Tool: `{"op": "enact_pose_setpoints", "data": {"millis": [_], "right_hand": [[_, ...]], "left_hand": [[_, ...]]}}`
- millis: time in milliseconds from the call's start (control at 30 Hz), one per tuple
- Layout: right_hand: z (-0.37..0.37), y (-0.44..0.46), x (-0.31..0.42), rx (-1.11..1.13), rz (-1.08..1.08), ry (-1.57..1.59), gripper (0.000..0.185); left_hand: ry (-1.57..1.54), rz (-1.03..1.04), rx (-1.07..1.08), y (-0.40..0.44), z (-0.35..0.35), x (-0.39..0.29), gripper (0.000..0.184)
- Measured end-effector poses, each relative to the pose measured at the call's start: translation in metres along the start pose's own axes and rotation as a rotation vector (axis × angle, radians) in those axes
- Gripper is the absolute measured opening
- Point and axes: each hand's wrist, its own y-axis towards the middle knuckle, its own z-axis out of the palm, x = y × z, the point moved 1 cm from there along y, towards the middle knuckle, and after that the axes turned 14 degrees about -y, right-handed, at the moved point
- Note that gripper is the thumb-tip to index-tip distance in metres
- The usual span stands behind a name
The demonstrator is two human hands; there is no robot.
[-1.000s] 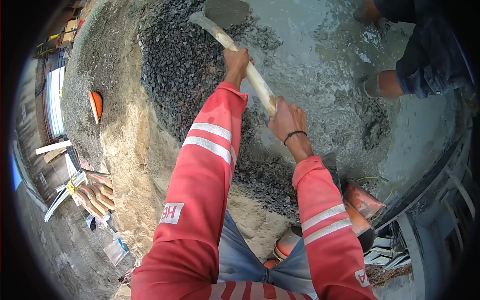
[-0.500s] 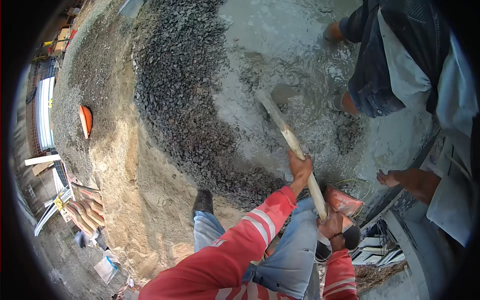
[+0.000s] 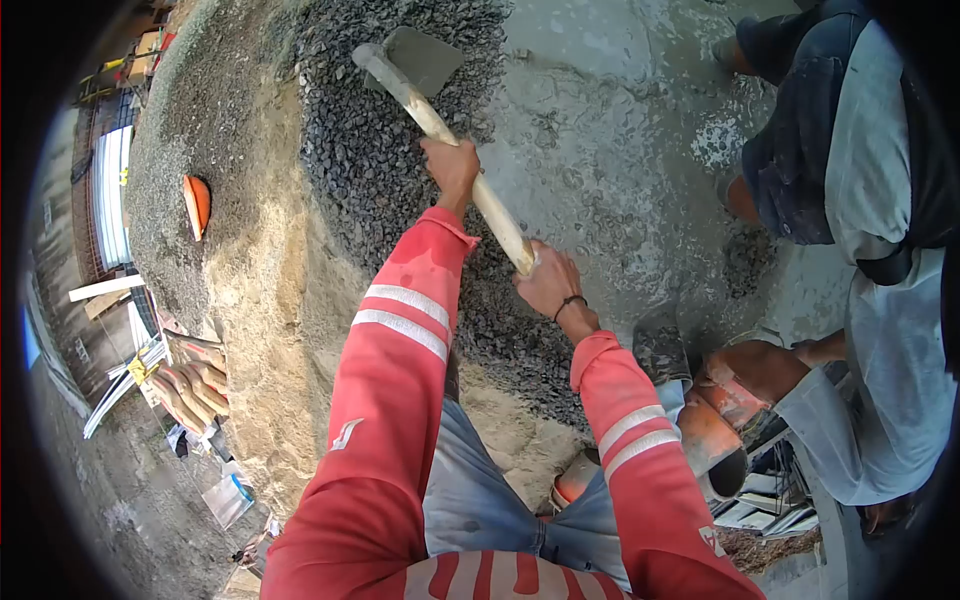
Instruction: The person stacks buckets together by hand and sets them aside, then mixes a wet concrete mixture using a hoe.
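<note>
From the middle of the view, the hoe blade (image 3: pixel 425 62) lies at 11 o'clock over the gravel (image 3: pixel 370 180); whether it touches cannot be told. The hoe handle (image 3: pixel 500 215) runs from it toward the centre, the left hand's (image 3: pixel 452 168) fingers around it nearer the blade, the right hand's (image 3: pixel 550 282) around the near end. Wet mix (image 3: pixel 620 170) spreads at 1 o'clock, against the gravel. Sand (image 3: pixel 262 300) borders the gravel at 9 o'clock. Bars (image 3: pixel 112 195) lie beyond at 10 o'clock. A co-worker (image 3: pixel 885 150) is between 2 and 4 o'clock, beside the buckets (image 3: pixel 710 432) at 4.
</note>
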Motion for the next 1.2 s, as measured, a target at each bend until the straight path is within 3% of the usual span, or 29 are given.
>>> {"op": "enact_pose_setpoints", "data": {"millis": [100,233,300,367,467,567,633,733,800,867,900,1033,1133,1167,1200], "right_hand": [[0.022,-0.032,-0.012,0.079,0.166,0.052,0.04],[0.026,-0.1,-0.042,0.141,0.322,0.043,0.043],[0.004,-0.131,-0.045,0.215,0.398,0.03,0.043],[-0.017,-0.162,-0.047,0.223,0.424,0.001,0.043],[-0.057,-0.189,-0.084,0.265,0.367,-0.041,0.039],[-0.124,-0.214,-0.127,0.283,0.374,-0.041,0.037],[-0.156,-0.247,-0.161,0.23,0.328,-0.041,0.037],[-0.181,-0.311,-0.226,0.203,0.335,-0.169,0.036],[-0.189,-0.349,-0.264,0.098,0.27,-0.222,0.04],[-0.191,-0.392,-0.3,0.211,0.437,-0.41,0.045],[-0.189,-0.412,-0.317,0.146,0.393,-0.397,0.051],[-0.157,-0.425,-0.322,0.103,0.358,-0.479,0.046],[-0.127,-0.35,-0.262,0.052,0.351,-0.32,0.047],[-0.112,-0.314,-0.238,0.023,0.322,-0.374,0.039],[-0.088,-0.277,-0.226,-0.105,0.171,-0.267,0.034]], "left_hand": [[0.128,-0.255,0.195,-0.024,0.021,0.061,0.06],[0.27,-0.365,0.278,-0.103,0.043,0.098,0.067],[0.353,-0.359,0.203,-0.143,0.045,0.091,0.039],[0.336,-0.412,0.308,-0.177,0.039,0.089,0.039],[0.17,-0.486,0.457,-0.217,0.063,0.127,0.037],[0.03,-0.518,0.308,-0.252,0.096,0.126,0.026],[-0.614,-0.874,0.327,-0.278,0.104,0.078,0.013],[-0.745,-0.92,0.204,-0.349,0.143,0.072,0.013],[-0.804,-1.067,0.254,-0.409,0.152,0.051,0.007],[-0.835,-1.176,0.271,-0.456,0.161,0.044,0.008],[-0.841,-1.194,0.277,-0.475,0.165,0.04,0.008],[-0.856,-1.138,0.291,-0.467,0.135,0.005,0.009],[-0.985,-0.867,0.278,-0.374,0.082,-0.042,0.01],[-0.929,-0.764,0.234,-0.332,0.072,-0.046,0.01],[-0.895,-0.667,0.227,-0.287,0.053,-0.067,0.009]]}}
